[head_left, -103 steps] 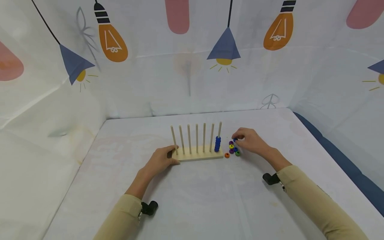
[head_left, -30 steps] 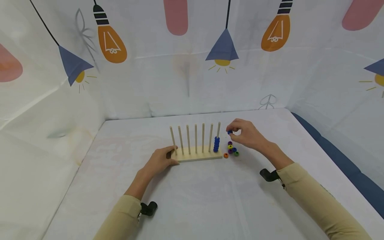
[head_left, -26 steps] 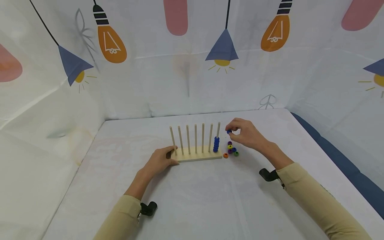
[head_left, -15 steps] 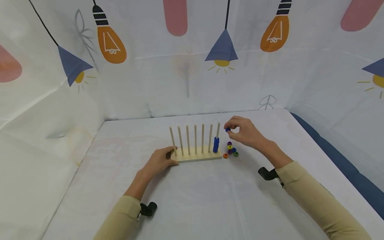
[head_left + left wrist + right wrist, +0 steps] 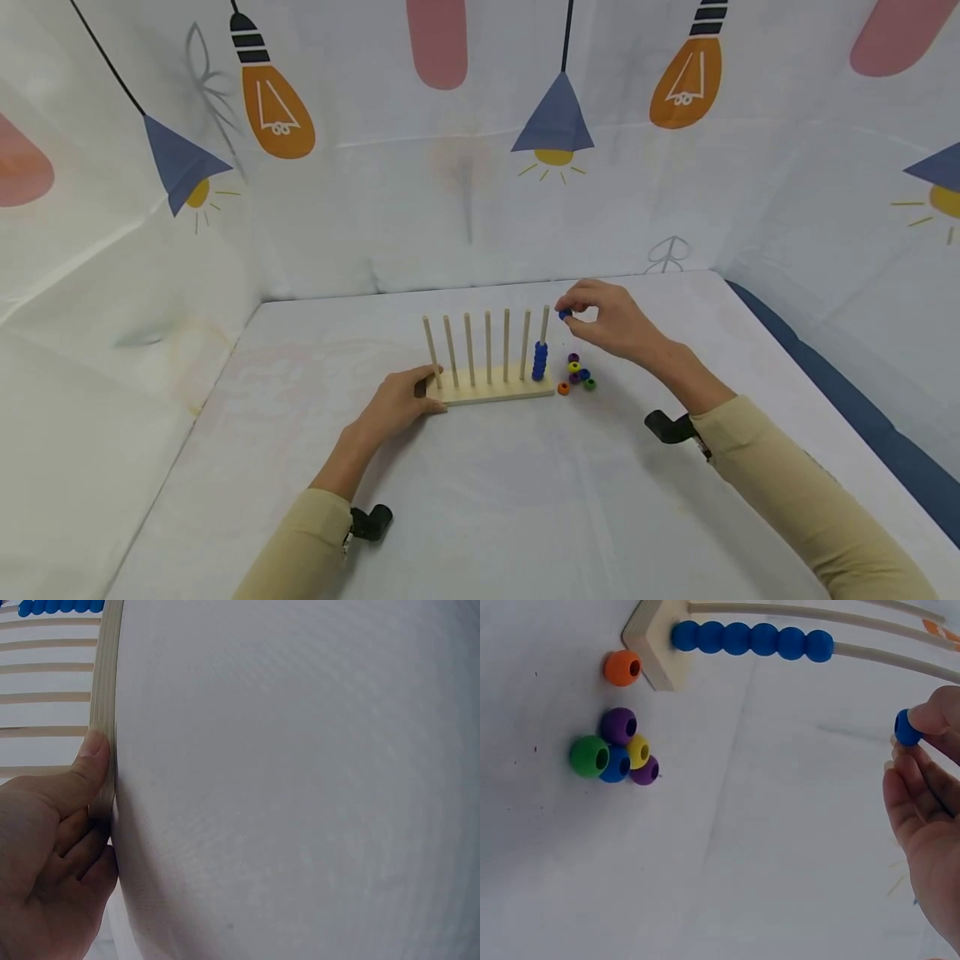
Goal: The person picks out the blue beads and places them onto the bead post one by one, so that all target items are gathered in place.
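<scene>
My left hand (image 5: 401, 398) grips the left end of a wooden peg board (image 5: 495, 388), its thumb on the front edge in the left wrist view. Upright pegs stand in a row along the board. The rightmost peg carries a stack of blue beads (image 5: 751, 639); its upper part is bare. Between thumb and fingertips my right hand (image 5: 611, 321) pinches one blue bead (image 5: 907, 728), just right of that peg's top and apart from it. The bead's hole shows in the right wrist view.
Loose beads lie right of the board: an orange bead (image 5: 622, 668), a green bead (image 5: 590, 756), a yellow bead (image 5: 638, 751), a blue bead (image 5: 615, 764) and two purple ones. A white sheet covers the table (image 5: 480, 500). Printed fabric (image 5: 420, 208) hangs behind.
My right hand has lifted a blue bead from the loose group, moving it up and left to near the top of the rightmost peg. The left hand keeps its hold on the board.
</scene>
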A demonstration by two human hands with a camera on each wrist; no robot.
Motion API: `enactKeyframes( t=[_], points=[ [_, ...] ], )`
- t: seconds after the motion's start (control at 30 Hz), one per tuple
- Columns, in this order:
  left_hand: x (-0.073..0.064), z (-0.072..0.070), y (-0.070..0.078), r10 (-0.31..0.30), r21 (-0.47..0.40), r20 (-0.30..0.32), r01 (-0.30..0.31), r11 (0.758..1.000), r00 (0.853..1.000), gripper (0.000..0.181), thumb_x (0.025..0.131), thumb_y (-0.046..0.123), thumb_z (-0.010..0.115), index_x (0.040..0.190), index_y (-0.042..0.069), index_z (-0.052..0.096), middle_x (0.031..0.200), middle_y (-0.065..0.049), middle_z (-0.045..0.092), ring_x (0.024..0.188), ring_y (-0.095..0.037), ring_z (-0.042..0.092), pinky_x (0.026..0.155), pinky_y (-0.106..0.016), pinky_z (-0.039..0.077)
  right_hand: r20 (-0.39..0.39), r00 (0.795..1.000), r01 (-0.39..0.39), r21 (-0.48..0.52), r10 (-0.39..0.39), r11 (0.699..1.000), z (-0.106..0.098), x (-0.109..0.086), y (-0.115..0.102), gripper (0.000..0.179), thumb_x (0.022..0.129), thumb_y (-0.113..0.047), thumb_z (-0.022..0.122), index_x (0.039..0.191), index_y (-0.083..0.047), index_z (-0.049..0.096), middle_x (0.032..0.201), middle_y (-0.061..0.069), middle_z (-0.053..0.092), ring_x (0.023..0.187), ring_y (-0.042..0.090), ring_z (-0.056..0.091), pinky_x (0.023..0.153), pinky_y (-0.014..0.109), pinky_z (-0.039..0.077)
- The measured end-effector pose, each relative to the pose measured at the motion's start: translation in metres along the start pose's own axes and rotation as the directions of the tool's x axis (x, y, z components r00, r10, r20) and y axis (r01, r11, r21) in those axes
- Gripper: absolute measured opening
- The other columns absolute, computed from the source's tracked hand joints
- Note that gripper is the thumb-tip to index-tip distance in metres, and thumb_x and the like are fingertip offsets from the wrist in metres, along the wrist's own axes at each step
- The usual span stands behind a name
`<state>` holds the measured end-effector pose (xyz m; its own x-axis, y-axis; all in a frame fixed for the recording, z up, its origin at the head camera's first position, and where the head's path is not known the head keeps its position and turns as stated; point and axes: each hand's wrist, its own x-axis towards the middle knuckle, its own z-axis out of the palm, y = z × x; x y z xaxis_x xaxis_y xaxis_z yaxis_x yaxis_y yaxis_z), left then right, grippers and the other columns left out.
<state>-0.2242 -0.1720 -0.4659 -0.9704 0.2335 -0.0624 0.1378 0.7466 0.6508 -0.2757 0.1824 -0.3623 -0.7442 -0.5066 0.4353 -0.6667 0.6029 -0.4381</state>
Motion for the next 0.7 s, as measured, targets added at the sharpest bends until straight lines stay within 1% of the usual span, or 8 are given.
enactKeyframes(
  t=[0.1,0.27,0.4,0.57,0.7],
  points=[
    [0.000,0.000,0.001,0.003,0.002,0.003,-0.003,1.000,1.000,0.071,0.084,0.031,0.080,0.147,0.014,0.050,0.150,-0.011,0.052,0.144,-0.031,0.041,0.118,-0.049,0.035,-0.001,1.000,-0.002,0.004,0.002,1.000,-0.001,0.001,-0.003,0.018,0.087,-0.002,0.070,0.104,-0.009,0.074,0.101,0.003,0.068,0.092,0.017,0.058,0.081,0.028,0.052],
    [-0.001,-0.001,0.001,0.005,0.003,0.000,-0.005,1.000,1.000,0.071,0.084,0.031,0.080,0.146,0.013,0.050,0.149,-0.010,0.052,0.144,-0.030,0.041,0.118,-0.049,0.035,-0.008,1.000,0.015,0.012,-0.015,1.000,-0.004,0.004,-0.007,0.018,0.088,-0.002,0.070,0.105,-0.007,0.074,0.101,0.004,0.068,0.093,0.021,0.059,0.082,0.026,0.052],
    [-0.001,-0.001,0.001,0.007,0.000,-0.002,-0.007,1.000,1.000,0.070,0.085,0.031,0.080,0.146,0.014,0.051,0.149,-0.010,0.053,0.144,-0.030,0.042,0.118,-0.048,0.036,-0.022,0.999,0.029,0.022,-0.029,0.999,-0.006,0.007,-0.010,0.018,0.087,-0.001,0.070,0.104,-0.008,0.074,0.100,0.003,0.068,0.093,0.022,0.060,0.082,0.021,0.050],
    [-0.001,-0.001,0.001,0.011,-0.005,-0.003,-0.011,1.000,1.000,0.069,0.085,0.031,0.080,0.146,0.014,0.052,0.148,-0.010,0.054,0.143,-0.031,0.043,0.116,-0.049,0.038,-0.038,0.999,0.041,0.051,-0.039,0.998,-0.009,0.010,-0.015,0.018,0.087,0.000,0.069,0.103,-0.007,0.074,0.100,0.003,0.068,0.092,0.020,0.059,0.080,0.014,0.048],
    [0.000,-0.002,0.000,0.016,-0.002,-0.001,-0.016,1.000,1.000,0.069,0.085,0.031,0.079,0.146,0.014,0.051,0.148,-0.010,0.053,0.143,-0.030,0.043,0.117,-0.048,0.038,-0.046,0.998,0.046,0.054,-0.043,0.997,-0.011,0.011,-0.019,0.018,0.088,0.000,0.069,0.103,-0.008,0.074,0.100,0.003,0.068,0.092,0.020,0.059,0.079,0.012,0.047]
  ],
)
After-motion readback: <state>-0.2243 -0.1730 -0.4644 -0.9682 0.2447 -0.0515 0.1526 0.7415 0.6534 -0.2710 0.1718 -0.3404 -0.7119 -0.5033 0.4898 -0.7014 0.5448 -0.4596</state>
